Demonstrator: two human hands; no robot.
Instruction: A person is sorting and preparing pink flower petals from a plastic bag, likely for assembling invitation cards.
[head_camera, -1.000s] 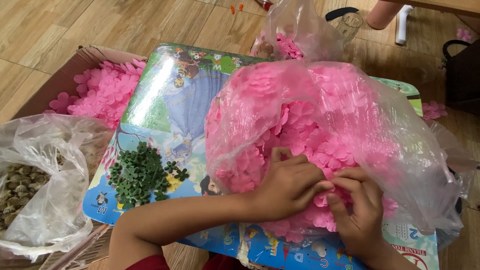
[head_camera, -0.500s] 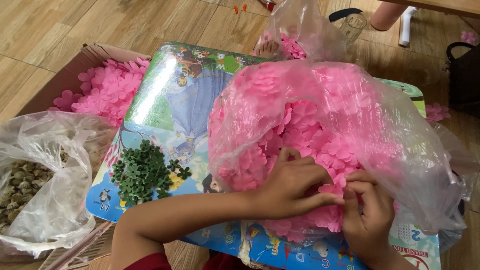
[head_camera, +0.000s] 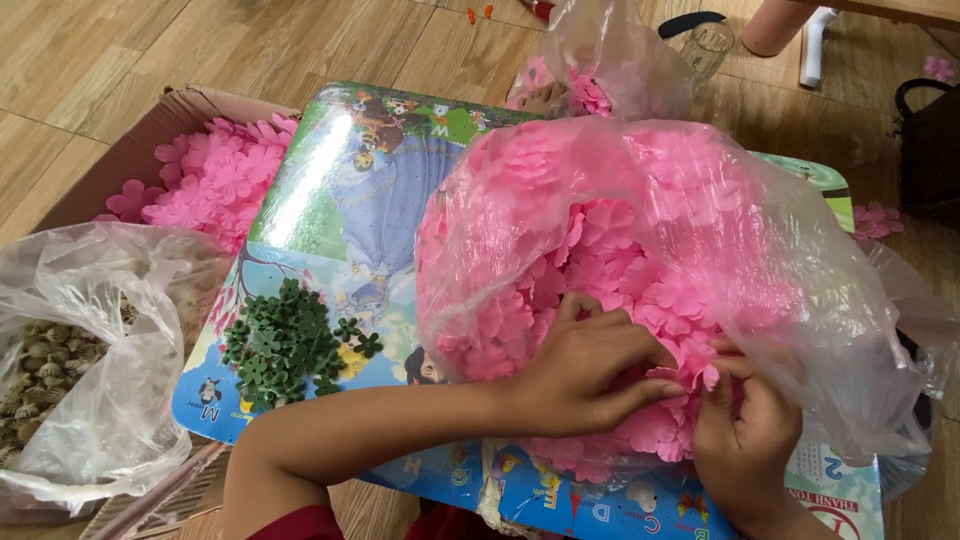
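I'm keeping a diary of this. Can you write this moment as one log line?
left hand: in pink flower petals | right hand: pinching a petal | clear bag: open | green pieces: on picture board

A home floor: wooden floorboards (head_camera: 120, 60), a child's picture mat (head_camera: 340, 180).

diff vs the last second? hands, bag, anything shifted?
Little changed. The left hand crept slightly rightward in the pink petals, its fingertips now meeting the right hand, which shifted a touch right and lower. Both were already picking in the open bag; nothing was visibly lifted out or dropped. The green pieces, mat, box and left bag lie as before.
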